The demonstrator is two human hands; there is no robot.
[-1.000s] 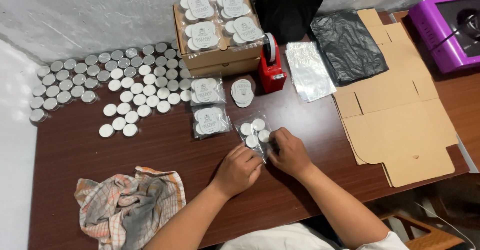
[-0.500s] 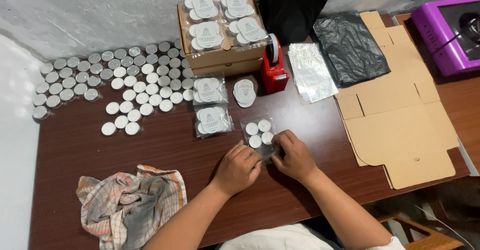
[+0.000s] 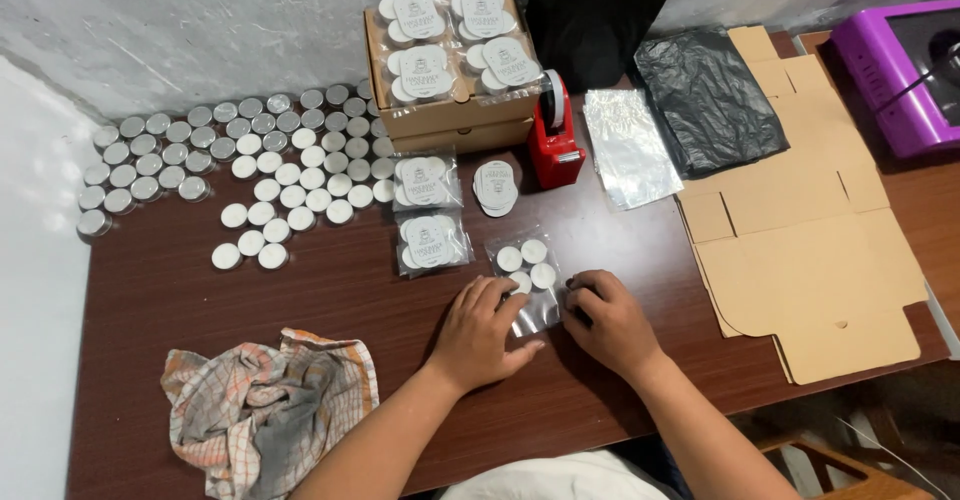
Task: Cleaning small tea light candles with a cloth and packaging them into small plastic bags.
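While both hands press one clear bag (image 3: 528, 278) holding four white candles, two labelled packs (image 3: 432, 212) lie just beside it. Left hand (image 3: 484, 331) lies flat, fingers spread; right hand (image 3: 612, 320) pinches the bag's edge near the surface's (image 3: 330, 290) front edge.

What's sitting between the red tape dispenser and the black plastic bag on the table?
In the head view, a stack of clear plastic sleeves lies flat between the red tape dispenser and the black plastic bag.

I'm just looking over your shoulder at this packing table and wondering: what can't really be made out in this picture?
- Purple machine, head view: cut off by the right edge.
- Clear bag of tealights: its open end is covered by the left hand and right hand, so any seal is hidden.
- Round labels: print too small.
- Black box: top cropped by the upper edge.
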